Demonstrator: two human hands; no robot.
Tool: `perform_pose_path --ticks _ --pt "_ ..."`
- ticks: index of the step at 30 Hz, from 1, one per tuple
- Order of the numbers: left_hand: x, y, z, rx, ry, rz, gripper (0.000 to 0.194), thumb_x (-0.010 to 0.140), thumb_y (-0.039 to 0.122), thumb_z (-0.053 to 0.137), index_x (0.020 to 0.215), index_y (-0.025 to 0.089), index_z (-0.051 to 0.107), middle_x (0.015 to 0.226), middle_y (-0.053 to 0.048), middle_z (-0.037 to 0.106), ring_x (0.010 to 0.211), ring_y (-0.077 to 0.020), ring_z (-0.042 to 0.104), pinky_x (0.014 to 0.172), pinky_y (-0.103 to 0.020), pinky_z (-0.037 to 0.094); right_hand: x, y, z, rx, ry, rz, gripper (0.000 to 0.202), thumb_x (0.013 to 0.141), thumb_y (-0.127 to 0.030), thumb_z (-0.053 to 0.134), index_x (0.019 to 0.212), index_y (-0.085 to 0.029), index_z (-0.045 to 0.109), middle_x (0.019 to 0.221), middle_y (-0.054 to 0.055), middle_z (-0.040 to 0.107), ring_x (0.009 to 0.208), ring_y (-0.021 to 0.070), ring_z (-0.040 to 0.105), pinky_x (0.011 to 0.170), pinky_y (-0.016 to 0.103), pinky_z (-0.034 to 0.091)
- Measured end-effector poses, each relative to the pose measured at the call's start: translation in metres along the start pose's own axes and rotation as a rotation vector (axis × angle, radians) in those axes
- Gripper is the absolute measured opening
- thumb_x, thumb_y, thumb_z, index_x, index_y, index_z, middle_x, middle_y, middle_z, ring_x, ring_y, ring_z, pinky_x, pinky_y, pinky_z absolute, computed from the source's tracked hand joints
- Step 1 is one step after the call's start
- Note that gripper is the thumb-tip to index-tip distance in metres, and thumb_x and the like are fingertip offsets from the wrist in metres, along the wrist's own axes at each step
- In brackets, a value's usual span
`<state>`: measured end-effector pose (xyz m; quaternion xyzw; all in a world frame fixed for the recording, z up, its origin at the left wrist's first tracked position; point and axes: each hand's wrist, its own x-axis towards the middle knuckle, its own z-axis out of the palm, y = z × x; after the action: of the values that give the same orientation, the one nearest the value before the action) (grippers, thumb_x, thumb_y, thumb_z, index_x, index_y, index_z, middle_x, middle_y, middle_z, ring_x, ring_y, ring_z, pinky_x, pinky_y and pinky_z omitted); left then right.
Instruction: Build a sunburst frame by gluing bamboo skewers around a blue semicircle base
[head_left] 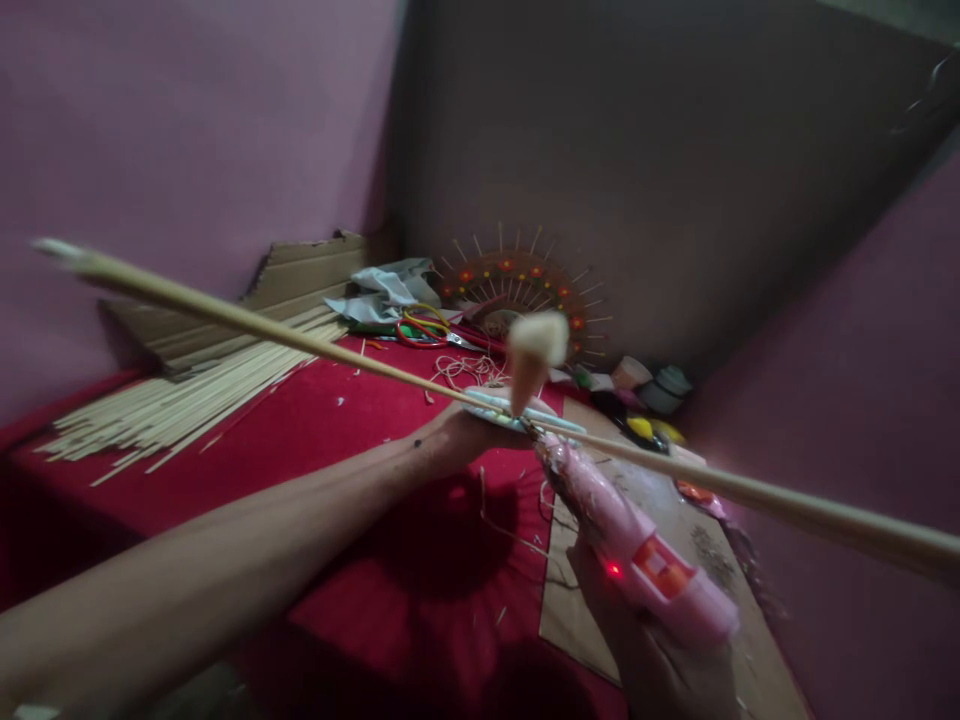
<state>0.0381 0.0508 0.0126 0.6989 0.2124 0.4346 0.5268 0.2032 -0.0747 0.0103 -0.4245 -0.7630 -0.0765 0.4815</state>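
Observation:
My left hand (pixel 491 428) reaches in from the left and supports a pale blue-white disc (pixel 555 426) from below; most of its fingers are hidden. Thin wooden sticks spread from the disc: one stick (pixel 247 318) to the upper left, another stick (pixel 750 487) to the right. A blurred tan piece with a cream end (pixel 534 355) rises over the disc, perhaps a stick seen end-on. Wrapped around a pink hot glue gun (pixel 600 505) with a lit red light, my right hand (pixel 637 630) is closed. The gun's dark nozzle is at the disc, by the sticks' inner ends.
A bundle of loose sticks (pixel 217 390) lies on the red cloth (pixel 360 500) before folded cardboard (pixel 300 280). Scissors (pixel 424 328), string (pixel 476 372) and a sunburst-like decoration (pixel 517 265) are behind. A brown board (pixel 577 610) lies at right, near small containers (pixel 666 388).

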Motion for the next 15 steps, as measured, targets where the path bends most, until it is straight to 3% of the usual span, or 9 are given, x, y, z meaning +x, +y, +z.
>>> perform_pose_path --ticks 8,15 --pt "-0.0001 -0.0066 0.0065 -0.051 0.057 0.044 0.024 0.071 0.034 0.068 0.083 0.014 0.071 0.079 -0.005 0.07 0.078 -0.017 0.064 0.071 -0.029 0.05 -0.0055 0.0077 -0.0045 -0.09 0.057 -0.002 0.035 0.083 -0.031 0.056 0.117 -0.031 0.065 0.109 0.004 0.069 0.101 0.0301 0.067 0.067 0.034 0.063" --pt "0.0006 -0.0091 0.0046 -0.071 0.071 0.061 0.028 0.066 0.035 0.073 0.084 0.013 0.071 0.078 -0.006 0.07 0.077 -0.0183 0.064 0.069 -0.029 0.051 -0.0083 0.0073 -0.005 -0.128 0.041 0.037 0.039 0.081 -0.031 0.059 0.12 -0.03 0.063 0.111 0.005 0.069 0.108 0.031 0.063 0.072 0.036 0.062"
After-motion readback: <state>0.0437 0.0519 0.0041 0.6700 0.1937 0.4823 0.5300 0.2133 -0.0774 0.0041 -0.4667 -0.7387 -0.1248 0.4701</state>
